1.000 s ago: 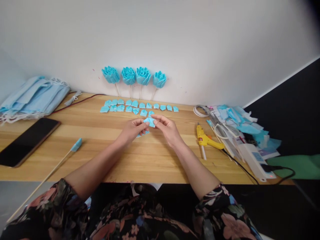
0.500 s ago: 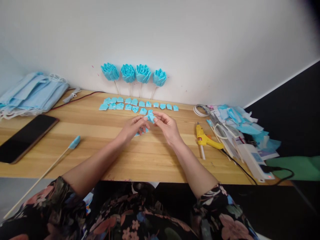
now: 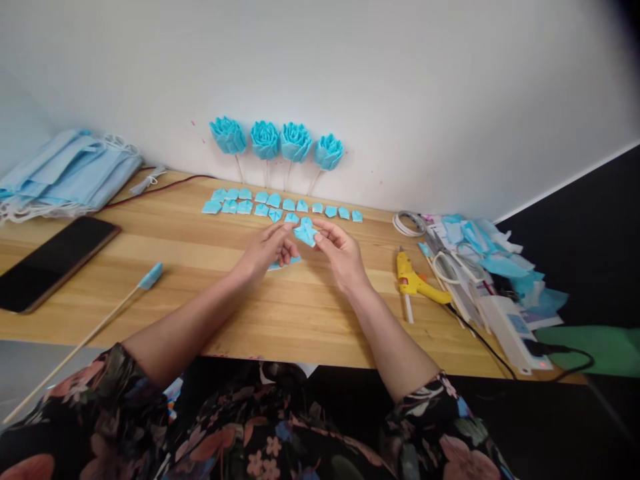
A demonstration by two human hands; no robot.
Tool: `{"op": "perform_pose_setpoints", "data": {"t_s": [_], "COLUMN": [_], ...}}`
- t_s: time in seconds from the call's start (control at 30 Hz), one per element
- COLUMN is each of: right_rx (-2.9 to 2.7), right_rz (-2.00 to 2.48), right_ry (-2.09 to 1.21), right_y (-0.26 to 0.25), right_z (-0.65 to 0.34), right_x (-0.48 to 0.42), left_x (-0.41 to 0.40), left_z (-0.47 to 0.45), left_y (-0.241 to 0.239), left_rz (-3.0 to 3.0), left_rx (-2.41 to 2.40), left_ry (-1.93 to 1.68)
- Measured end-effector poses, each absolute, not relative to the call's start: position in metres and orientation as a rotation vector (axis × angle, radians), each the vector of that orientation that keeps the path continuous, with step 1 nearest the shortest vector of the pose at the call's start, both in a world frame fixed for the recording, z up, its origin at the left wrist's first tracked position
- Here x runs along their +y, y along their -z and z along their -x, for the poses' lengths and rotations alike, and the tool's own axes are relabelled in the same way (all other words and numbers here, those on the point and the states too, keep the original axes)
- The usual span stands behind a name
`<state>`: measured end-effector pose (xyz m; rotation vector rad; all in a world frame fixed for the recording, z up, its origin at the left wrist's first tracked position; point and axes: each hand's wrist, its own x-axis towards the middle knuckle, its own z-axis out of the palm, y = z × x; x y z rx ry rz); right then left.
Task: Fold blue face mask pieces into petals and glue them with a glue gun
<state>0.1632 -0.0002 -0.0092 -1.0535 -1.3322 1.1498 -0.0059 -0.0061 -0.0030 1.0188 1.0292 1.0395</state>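
Observation:
My right hand (image 3: 343, 257) pinches a small folded piece of light blue fabric (image 3: 305, 232) at its right edge, between thumb and forefinger. At the piece's left edge are the closed thumb and forefinger of my left hand (image 3: 267, 252), its other fingers curled. Another flat blue piece (image 3: 285, 264) lies on the table under the left fingers, partly hidden. Just beyond my hands, several folded blue petals (image 3: 245, 207) lie in two rows. A stick (image 3: 103, 323) with a blue wrapped tip lies to the left of my left forearm.
Several blue flowers on sticks (image 3: 265, 140) lean against the wall. Face masks (image 3: 70, 173) and a phone (image 3: 55, 263) lie left. A yellow glue gun (image 3: 410, 279), tape (image 3: 409, 224), scissors (image 3: 450, 265), fabric scraps (image 3: 480, 243) and a power strip (image 3: 517, 333) are on the right.
The blue piece between my hands now shows a flatter, wider face. My hands stay in nearly the same place, and the view has shifted slightly.

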Motion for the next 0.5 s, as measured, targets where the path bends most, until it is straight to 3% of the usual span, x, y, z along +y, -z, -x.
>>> {"op": "perform_pose_setpoints", "data": {"t_s": [0.5], "right_rx": [-1.318], "right_rz": [1.069], "right_ry": [-1.188], "right_y": [0.0096], "right_z": [-0.1627], "right_x": [-0.0004], "left_x": [-0.0094], "left_z": [0.0047], "left_y": [0.0000], "left_rz": [-1.122], "left_rx": [1.118], "left_ry": [-1.023]}}
